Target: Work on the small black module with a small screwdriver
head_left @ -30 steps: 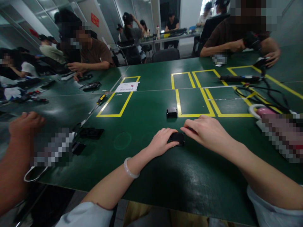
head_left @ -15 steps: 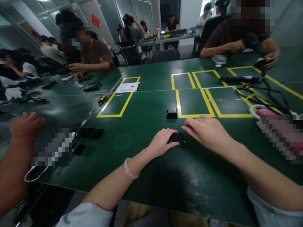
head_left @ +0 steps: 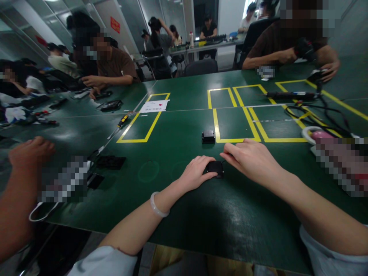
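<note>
A small flat black box with tiny shiny spots along its edge lies on the green table. Wrapped around its left side, my left hand holds it between thumb and fingers. My right hand is closed in a pinch just beyond the box's far right corner. A thin dark piece runs from these fingertips to that corner; its kind is too small to make out. Another small black box stands farther back, apart from both hands, beside a yellow tape outline.
Yellow tape rectangles mark the green table. A pen-like black tool with cables lies back right, a pink item nearer. At left are a screwdriver, dark parts and another person's hand. Co-workers sit opposite.
The view has shifted very slightly. Both hands and the black box keep nearly the same places.
</note>
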The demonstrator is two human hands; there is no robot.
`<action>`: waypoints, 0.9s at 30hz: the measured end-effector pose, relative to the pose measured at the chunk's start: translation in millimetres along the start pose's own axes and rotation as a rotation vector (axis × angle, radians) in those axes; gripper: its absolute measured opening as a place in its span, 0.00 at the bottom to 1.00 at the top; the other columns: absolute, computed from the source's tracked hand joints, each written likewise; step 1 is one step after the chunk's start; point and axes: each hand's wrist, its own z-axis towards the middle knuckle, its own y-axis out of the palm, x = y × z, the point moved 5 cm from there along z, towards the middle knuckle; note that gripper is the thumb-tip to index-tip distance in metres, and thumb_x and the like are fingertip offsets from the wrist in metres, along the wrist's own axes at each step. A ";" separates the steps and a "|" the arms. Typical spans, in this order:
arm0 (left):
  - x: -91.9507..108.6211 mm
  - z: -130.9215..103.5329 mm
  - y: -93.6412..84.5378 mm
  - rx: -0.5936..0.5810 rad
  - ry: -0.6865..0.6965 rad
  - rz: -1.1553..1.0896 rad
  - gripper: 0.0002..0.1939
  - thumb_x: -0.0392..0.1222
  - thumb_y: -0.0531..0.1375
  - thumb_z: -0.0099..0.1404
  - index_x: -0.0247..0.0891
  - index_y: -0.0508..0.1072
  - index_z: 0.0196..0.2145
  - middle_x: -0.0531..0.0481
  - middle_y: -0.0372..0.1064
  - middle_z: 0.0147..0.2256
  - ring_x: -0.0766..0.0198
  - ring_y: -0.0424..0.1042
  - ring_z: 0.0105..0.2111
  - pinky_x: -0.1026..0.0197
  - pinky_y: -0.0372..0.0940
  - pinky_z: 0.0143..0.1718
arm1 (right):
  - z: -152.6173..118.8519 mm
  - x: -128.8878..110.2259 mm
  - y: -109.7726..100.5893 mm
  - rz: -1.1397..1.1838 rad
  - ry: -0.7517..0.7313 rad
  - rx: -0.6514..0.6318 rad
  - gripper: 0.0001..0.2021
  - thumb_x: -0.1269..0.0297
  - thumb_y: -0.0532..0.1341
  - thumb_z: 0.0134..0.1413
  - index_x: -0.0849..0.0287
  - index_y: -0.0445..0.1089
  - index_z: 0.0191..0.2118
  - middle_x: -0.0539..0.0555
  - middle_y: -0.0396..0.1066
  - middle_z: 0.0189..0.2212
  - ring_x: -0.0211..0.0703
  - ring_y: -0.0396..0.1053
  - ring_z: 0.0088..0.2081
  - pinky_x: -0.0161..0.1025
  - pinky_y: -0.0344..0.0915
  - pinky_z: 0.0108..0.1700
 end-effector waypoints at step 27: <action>1.5 0.6 -0.6 0.006 0.016 -0.007 0.19 0.51 0.57 0.67 0.40 0.64 0.51 0.47 0.67 0.46 0.55 0.65 0.45 0.54 0.61 0.48 | -1.0 -0.1 1.2 0.161 -0.043 0.031 0.07 0.63 0.50 0.63 0.58 0.63 0.41 0.53 0.74 0.34 0.43 0.71 0.34 0.37 0.56 0.33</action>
